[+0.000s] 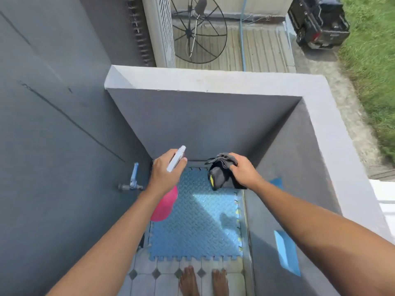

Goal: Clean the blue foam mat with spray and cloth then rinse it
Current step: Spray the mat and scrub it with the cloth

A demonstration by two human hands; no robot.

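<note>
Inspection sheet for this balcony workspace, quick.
Surface: tiled floor, blue foam mat lying flat on it, partly sunlit.
Job's things: spray bottle and dark cloth, both held above the mat; tap on left wall.
Clutter: nothing seen.
Grippers: left hand grips the spray bottle; right hand grips the cloth.
Cables: nothing seen on the balcony; blue pipe on the roof below.
Surroundings: grey parapet wall, satellite dish, parked truck, grass.

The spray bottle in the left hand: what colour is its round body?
The body of the plastic spray bottle is pink, seen in the head view.
</note>
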